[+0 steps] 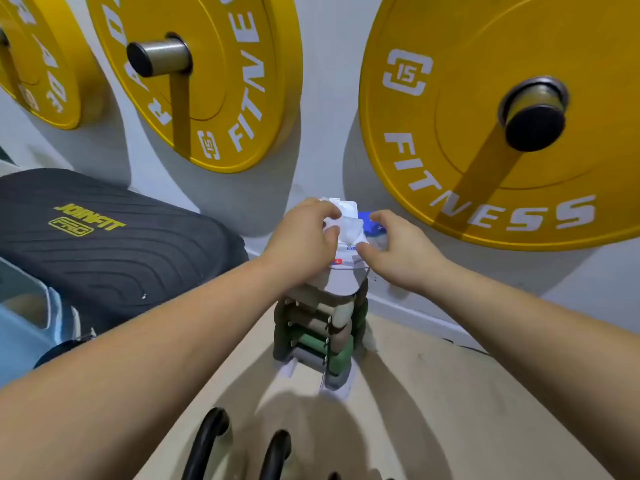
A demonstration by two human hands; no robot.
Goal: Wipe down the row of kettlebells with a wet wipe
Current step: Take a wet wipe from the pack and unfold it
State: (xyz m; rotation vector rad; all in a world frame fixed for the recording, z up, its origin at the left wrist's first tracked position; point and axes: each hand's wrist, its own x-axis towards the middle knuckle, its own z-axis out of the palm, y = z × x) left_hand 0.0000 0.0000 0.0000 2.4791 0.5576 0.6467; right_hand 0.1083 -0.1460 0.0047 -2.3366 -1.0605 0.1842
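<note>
Of the kettlebells [207, 445], only a couple of black handles are showing at the bottom edge, with the bodies cut off below. The left grip [304, 237] and right grip [398, 247] are covering most of the wipe pack [348, 211], and its label print is too small to read. Something blue [365, 216] is hiding behind the right grip. The pack is masking the top of a small dumbbell rack [322, 327]. The yellow plates [485, 133] are running off the top and right edges.
</note>
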